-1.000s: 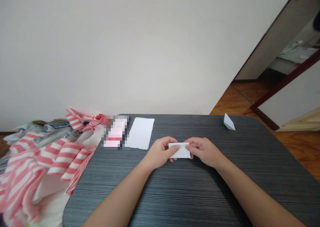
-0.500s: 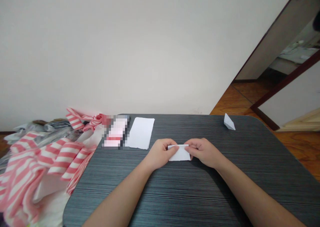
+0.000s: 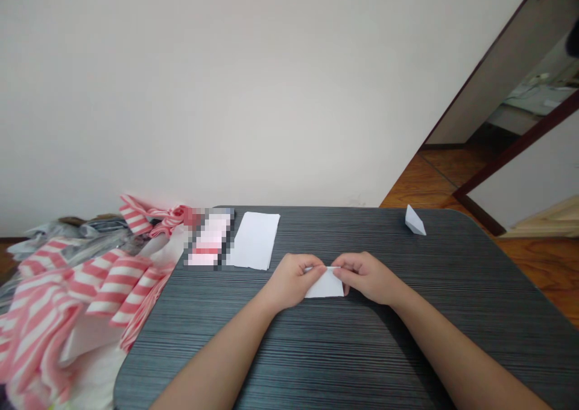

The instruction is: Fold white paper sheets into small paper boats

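A small folded piece of white paper (image 3: pixel 324 286) is held between my two hands over the middle of the dark table (image 3: pixel 307 356). My left hand (image 3: pixel 292 281) pinches its upper left part, thumb on the near face and fingers behind. On the other side my right hand (image 3: pixel 367 277) grips the upper right part in the same way, some fingertips showing past the paper's right edge. The thumbs are close together near the top fold, a short gap between them. The fingers behind the paper are mostly hidden.
A stack of white paper sheets (image 3: pixel 256 240) lies at the back left, beside a pixelated pinkish item (image 3: pixel 210 238). At the back right stands a small folded paper shape (image 3: pixel 415 222). Red-and-white striped cloth (image 3: pixel 115 283) is heaped left of the table; a wall (image 3: pixel 289 96) rises behind.
Both hands have shifted slightly toward me with the paper. The paper's top edge looks narrower between the thumbs, and its lower edge sits a little lower.
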A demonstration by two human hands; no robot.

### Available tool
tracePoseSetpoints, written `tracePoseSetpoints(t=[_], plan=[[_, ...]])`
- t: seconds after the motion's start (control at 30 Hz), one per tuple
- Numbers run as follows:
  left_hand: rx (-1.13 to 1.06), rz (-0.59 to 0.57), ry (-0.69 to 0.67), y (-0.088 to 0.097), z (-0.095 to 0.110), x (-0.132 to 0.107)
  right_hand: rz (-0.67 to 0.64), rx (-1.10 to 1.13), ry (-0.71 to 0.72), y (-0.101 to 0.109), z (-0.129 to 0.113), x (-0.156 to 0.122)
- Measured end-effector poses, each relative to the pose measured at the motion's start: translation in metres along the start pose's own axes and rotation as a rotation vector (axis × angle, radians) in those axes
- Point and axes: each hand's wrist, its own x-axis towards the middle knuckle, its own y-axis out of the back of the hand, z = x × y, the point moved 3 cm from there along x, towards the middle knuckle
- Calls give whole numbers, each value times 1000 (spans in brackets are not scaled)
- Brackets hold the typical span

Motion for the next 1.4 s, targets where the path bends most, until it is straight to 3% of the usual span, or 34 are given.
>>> tracePoseSetpoints(t=[0.37,1.4], plan=[[48,-40,-45,-1,5,-1,42,-191,57,0,-6,2],[-33,-36,31,-1,-3,0,34,-148,-8,3,-6,-1]])
